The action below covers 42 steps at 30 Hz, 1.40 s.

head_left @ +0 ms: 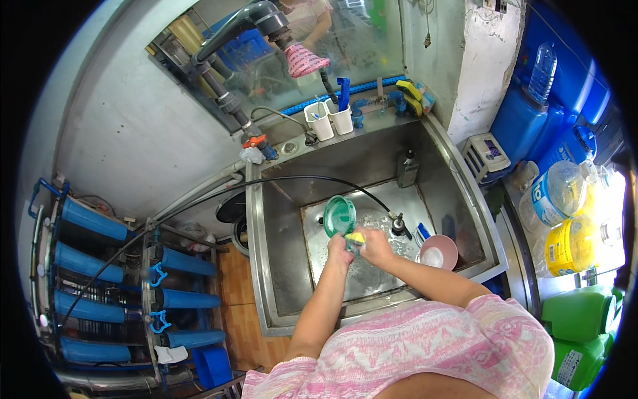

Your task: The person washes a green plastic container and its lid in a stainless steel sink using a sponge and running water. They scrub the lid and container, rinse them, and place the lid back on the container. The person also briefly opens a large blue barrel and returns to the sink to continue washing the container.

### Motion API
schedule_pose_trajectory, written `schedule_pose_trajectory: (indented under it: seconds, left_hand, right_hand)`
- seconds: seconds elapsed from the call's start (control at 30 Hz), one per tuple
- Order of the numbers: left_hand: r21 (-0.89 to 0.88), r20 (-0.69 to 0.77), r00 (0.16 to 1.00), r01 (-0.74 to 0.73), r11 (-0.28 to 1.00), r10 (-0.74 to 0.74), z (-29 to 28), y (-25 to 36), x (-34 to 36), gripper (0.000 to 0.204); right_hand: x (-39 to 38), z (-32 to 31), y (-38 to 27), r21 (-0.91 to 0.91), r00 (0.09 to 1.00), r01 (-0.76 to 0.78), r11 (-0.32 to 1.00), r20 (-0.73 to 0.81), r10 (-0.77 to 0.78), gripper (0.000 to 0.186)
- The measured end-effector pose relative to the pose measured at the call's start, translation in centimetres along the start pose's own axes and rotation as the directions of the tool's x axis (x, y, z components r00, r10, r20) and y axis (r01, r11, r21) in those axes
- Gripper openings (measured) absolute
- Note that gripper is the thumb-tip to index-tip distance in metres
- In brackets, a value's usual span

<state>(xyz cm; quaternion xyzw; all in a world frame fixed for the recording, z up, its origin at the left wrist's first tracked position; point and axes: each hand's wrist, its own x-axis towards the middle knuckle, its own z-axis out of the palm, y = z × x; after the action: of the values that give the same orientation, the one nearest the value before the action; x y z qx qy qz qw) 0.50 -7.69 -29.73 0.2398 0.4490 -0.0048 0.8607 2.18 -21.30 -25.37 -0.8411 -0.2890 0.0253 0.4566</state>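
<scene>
On my feed the left hand (340,250) is pinching the near edge of a green bowl (340,214), tilted inside the sink (274,253). My right hand (377,247) is closed on a yellow sponge (357,237) right by it; can't tell if the sponge touches. Hose nozzle (399,225) just past that hand, pink bowl (450,247) farther right.

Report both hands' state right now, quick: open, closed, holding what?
Left hand: closed, holding the green plastic container.
Right hand: closed, holding the yellow sponge.
</scene>
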Motion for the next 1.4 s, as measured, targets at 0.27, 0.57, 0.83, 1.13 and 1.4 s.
schedule_pose_trajectory:
  seconds: [0.27,0.57,0.83,1.13,1.4]
  left_hand:
    - [0.12,-0.095,0.995,-0.001,0.993,0.013,-0.3,-0.9,0.9,0.025]
    - [0.191,-0.13,0.991,0.064,0.98,-0.039,-0.9,-1.8,2.3,0.022]
    - [0.561,-0.058,0.995,-0.039,0.827,0.086,0.2,-0.2,0.9,0.027]
    - [0.902,0.432,0.596,-0.273,-0.335,0.677,4.6,11.5,-1.1,0.03]
    - [0.887,0.36,0.523,0.065,-0.457,0.773,11.1,26.7,-0.6,0.034]
  right_hand:
    - [-0.4,0.4,0.4,-0.037,0.998,-0.052,0.998,-0.042,0.051,0.026]
    - [-0.4,0.2,1.1,0.0,0.993,-0.107,0.994,0.055,0.107,0.024]
    - [1.2,-3.8,3.6,-0.411,0.92,-0.157,0.898,0.27,0.284,0.025]
    - [-2.2,-9.1,16.1,-0.72,0.289,0.313,0.62,0.694,0.66,0.022]
    - [-1.4,-8.3,16.7,-0.601,0.146,0.311,0.736,0.796,0.588,0.035]
